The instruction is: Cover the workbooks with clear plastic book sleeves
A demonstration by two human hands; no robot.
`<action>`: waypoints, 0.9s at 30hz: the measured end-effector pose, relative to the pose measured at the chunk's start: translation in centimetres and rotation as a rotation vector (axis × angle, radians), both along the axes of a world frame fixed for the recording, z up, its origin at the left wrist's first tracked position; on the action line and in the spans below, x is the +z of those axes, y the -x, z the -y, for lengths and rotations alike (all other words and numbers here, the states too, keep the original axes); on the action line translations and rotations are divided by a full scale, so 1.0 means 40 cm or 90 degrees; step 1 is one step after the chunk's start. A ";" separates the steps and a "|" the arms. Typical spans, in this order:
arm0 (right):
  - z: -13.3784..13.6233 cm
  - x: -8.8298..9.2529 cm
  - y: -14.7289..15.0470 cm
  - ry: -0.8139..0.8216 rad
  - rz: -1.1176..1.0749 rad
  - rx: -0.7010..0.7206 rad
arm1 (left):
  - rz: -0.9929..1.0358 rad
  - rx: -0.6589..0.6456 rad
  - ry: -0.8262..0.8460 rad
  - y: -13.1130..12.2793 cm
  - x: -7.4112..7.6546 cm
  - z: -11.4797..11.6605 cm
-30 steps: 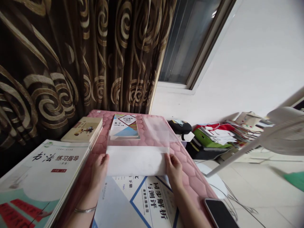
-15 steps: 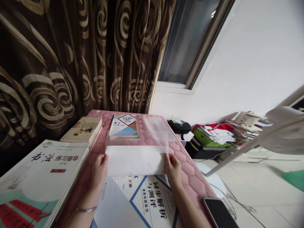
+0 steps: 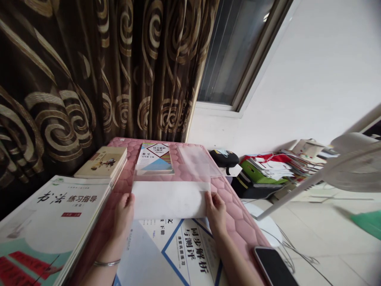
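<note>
Here the white, partly translucent rectangular sheet is held level between both grips: its left edge is pinched by the left hand, its right edge by the right hand, thumbs pressed to fingers! Beyond its near edge, the blue-and-white paper workbook is partly hidden on the pink quilted cover.

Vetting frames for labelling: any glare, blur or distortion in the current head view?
Head view: soft, rather dim light; a small bright reflection on the window; the curtain sinks to near-black at lower left; the white sheet shows little surface detail; the fan looks stretched and slightly soft, probably wide-angle distortion; large print on the nearest book is legible.
</note>
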State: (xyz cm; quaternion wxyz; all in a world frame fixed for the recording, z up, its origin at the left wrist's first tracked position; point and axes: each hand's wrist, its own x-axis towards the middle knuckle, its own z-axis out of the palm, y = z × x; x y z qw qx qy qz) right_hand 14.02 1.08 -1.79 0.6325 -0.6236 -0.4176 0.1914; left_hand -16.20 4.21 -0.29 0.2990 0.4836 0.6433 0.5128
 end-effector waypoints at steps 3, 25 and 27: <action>0.007 0.011 0.004 -0.009 -0.027 0.028 | 0.006 -0.016 -0.017 -0.004 -0.002 -0.001; -0.005 -0.015 -0.002 -0.021 -0.040 0.028 | -0.053 0.015 -0.013 -0.002 0.006 0.003; -0.006 -0.016 -0.002 -0.020 -0.039 0.026 | -0.056 0.019 -0.016 -0.006 0.011 0.005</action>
